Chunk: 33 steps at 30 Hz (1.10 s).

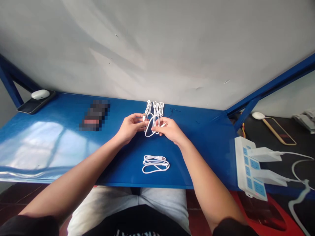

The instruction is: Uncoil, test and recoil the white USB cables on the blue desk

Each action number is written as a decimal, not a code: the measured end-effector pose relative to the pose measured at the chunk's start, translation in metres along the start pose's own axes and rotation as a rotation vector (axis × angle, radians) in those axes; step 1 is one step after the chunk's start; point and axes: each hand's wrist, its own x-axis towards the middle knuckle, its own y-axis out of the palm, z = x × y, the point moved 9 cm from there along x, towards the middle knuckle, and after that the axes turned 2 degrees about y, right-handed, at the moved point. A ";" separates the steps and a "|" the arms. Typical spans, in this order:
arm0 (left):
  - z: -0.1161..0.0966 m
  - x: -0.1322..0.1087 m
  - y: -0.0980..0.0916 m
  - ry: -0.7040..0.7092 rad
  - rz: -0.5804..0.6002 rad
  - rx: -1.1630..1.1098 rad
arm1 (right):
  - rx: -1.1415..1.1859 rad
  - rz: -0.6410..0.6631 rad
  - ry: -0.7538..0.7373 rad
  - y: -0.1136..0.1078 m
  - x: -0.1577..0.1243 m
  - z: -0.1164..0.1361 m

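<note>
Nearest to us, just in from the front edge of the blue table (61,147), a coiled cable (156,164) lies flat in tidy white loops, apart from both hands. Beyond it, over the middle of the table, we hold a second white cable (154,109) clear of the surface. Our left hand (130,127) has thumb and fingers closed on one side of the bunch, where a plug end seems to sit. Our right hand (170,130) is pinched shut on the strands at the other side, so several loops stand above the fingers and one hangs below. To handle this well, we judge that the pinch should be firm enough to stop the loops springing apart, yet light enough to let the wire follow its own curl rather than kink. We also want the loops even in size and the bunch kept off the coil lying below, so the two do not tangle. To our right a power strip (249,168) carries two white chargers (264,154), well apart from the hands. Farther back sit a blurred patch (94,115) and, at the far left corner, a dark tray (31,105) below the grey wall (157,49).
</note>
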 end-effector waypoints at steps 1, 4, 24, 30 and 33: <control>-0.002 0.000 -0.002 0.020 -0.025 0.003 | -0.009 -0.001 -0.007 0.000 0.000 0.001; -0.009 0.001 -0.011 0.079 -0.117 0.018 | -0.016 -0.023 -0.022 -0.005 0.000 0.002; -0.055 -0.008 -0.051 0.481 -0.445 -0.059 | 0.447 -0.407 -0.055 -0.062 0.000 -0.001; -0.063 -0.013 -0.058 0.497 -0.508 0.004 | 0.345 -0.459 -0.016 -0.077 -0.003 -0.001; -0.064 -0.014 -0.058 0.484 -0.504 0.019 | 0.305 -0.496 -0.037 -0.084 -0.004 0.001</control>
